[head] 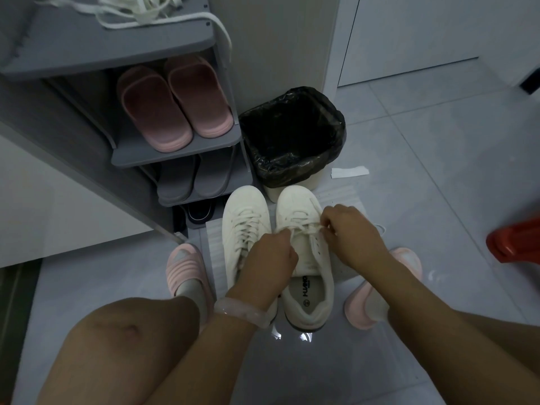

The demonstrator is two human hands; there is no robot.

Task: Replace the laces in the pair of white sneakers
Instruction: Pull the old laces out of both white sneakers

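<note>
Both grips pinch the lace (304,228): left hand (270,252) and right hand (349,229) flank the right sneaker (306,258) (toe pointing away).

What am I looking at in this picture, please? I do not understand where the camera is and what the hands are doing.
There is no machine here. A person wears one camera on the head, so you look down at their own knees and hands. On the tiled floor stand two white sneakers: the left sneaker and the right sneaker. The left hand and the right hand each pinch the lace of the right sneaker. Behind them stands a waste bin with a black bag. To the left is a grey shoe rack holding pink slippers, with loose white laces on top.
</note>
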